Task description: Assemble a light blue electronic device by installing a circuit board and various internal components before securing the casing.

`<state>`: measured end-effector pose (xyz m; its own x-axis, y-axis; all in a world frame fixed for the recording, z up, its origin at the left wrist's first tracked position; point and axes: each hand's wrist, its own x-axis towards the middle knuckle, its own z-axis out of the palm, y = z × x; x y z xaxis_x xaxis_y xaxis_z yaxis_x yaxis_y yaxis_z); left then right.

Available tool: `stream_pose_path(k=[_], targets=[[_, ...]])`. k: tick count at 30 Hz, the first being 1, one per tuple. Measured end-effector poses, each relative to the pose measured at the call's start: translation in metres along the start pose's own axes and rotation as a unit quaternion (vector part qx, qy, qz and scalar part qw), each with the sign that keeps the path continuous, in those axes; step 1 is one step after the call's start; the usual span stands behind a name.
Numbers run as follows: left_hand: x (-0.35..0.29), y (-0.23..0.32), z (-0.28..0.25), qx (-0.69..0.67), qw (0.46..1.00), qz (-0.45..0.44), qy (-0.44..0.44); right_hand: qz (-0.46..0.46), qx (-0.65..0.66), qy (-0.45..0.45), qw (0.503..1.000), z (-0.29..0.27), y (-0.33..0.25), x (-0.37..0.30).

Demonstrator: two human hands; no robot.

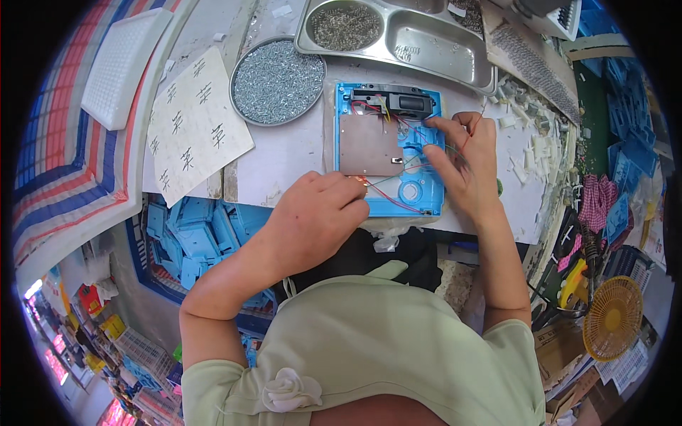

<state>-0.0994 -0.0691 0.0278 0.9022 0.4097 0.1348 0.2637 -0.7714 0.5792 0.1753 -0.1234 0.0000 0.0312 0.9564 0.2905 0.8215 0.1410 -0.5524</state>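
Observation:
A light blue plastic housing point(387, 207) lies on the table in front of me. Inside it are a brown circuit board point(369, 145) and a black module point(412, 106) along the far edge. My left hand point(316, 216) is closed at the near left of the housing, its fingertips pinching a red wire point(389, 199) by the board's near edge. At the right side, my right hand point(469, 167) has its thumb and index finger apart over the housing's rim. Thin green and red wires run into that hand, apparently caught among its curled fingers; the exact grip is partly hidden.
A round tray of screws point(278, 82) and a steel compartment tray point(444, 53) with springs stand beyond the housing. Left lies a handwritten sheet point(199, 128). White plastic pieces point(526, 160) are scattered right. A crate of blue parts point(195, 238) sits below the table's left side.

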Motion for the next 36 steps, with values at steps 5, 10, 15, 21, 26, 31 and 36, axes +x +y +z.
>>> stream_pose_path(k=[5,10,15,21,26,31,36], targets=[[0.008,0.008,0.008,-0.001,0.998,-0.022,-0.062,0.084,0.162,0.025,0.983,-0.01,0.0,-0.023],[0.024,0.032,0.015,-0.037,0.996,-0.027,0.072,-0.119,0.153,-0.022,0.981,-0.03,-0.039,-0.064],[0.004,0.028,0.046,-0.036,0.993,0.107,0.04,-0.038,0.394,-0.235,0.888,-0.06,-0.053,-0.049],[-0.025,0.006,0.037,0.004,0.986,0.077,0.147,-0.158,-0.031,-0.111,0.981,-0.013,-0.046,-0.034],[-0.045,-0.001,0.035,0.048,0.982,-0.097,0.156,-0.126,-0.016,-0.103,0.987,0.013,-0.075,-0.031],[-0.055,0.014,0.05,-0.013,0.992,-0.071,0.105,-0.127,-0.009,-0.086,0.988,0.017,-0.071,-0.037],[-0.055,0.01,0.044,-0.016,0.993,-0.065,0.101,-0.104,-0.053,-0.079,0.99,0.001,-0.059,-0.032]])
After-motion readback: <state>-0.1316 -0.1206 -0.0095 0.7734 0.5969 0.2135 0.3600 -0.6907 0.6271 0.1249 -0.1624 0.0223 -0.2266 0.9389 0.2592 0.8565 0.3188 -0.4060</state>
